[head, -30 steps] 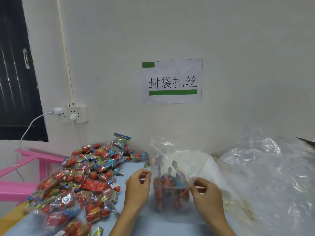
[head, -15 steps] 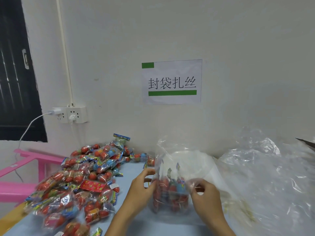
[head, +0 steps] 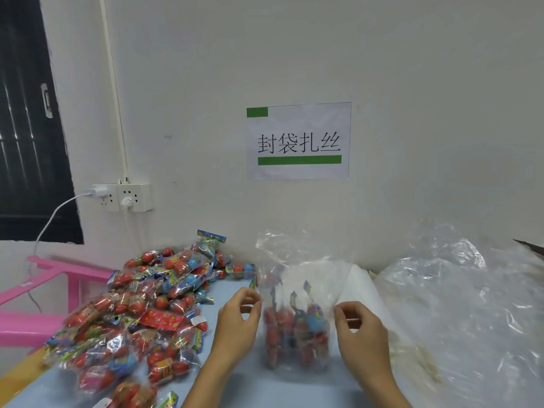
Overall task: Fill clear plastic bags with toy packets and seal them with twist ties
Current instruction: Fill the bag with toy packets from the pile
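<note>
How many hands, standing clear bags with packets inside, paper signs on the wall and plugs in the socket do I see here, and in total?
Hands: 2 (left hand, right hand)
Clear bag with packets: 1
Paper sign: 1
Plugs: 2 ()
Total: 6

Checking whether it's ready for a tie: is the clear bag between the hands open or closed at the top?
Open. The clear bag stands upright with its top spread loose above the toy packets; no twist tie shows on it.

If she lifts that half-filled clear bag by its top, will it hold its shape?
Probably not: the clear bag is thin, crinkled film, so its top would likely flop. The toy packets sit low, so it should hang bottom-heavy.
</note>
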